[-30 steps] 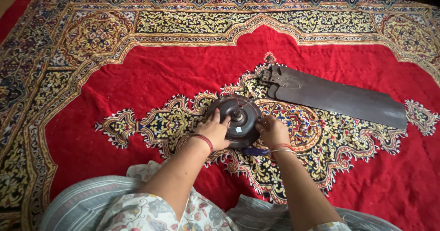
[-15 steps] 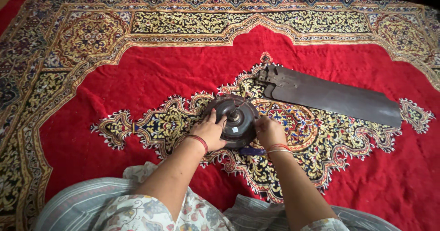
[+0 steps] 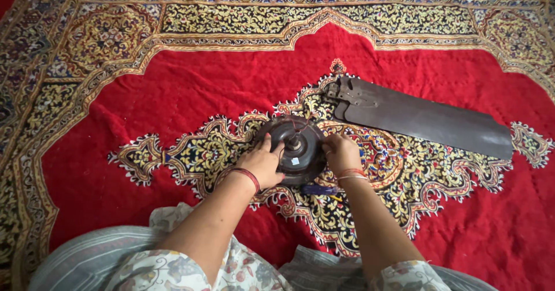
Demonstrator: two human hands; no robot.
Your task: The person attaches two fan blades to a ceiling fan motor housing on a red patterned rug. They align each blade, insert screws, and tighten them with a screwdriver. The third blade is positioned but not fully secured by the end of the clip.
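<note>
A dark round ceiling-fan motor housing (image 3: 293, 145) lies on the red patterned carpet (image 3: 191, 89) in front of me. My left hand (image 3: 262, 165) grips its left rim, thumb up along the edge. On the right rim rests my right hand (image 3: 341, 152), fingers curled against the housing. A thin wire loops over the top of the motor near its central shaft. A long dark fan blade (image 3: 422, 119) with its mounting bracket lies apart on the carpet to the upper right.
A screwdriver with a dark blue handle (image 3: 319, 190) lies on the carpet just under the motor, near my right wrist. My knees, in striped cloth, are at the bottom of the view. The carpet's ornate border runs along the top and left.
Both hands stay on the motor housing. My right hand has shifted slightly along the right rim; the view has tilted a little.
</note>
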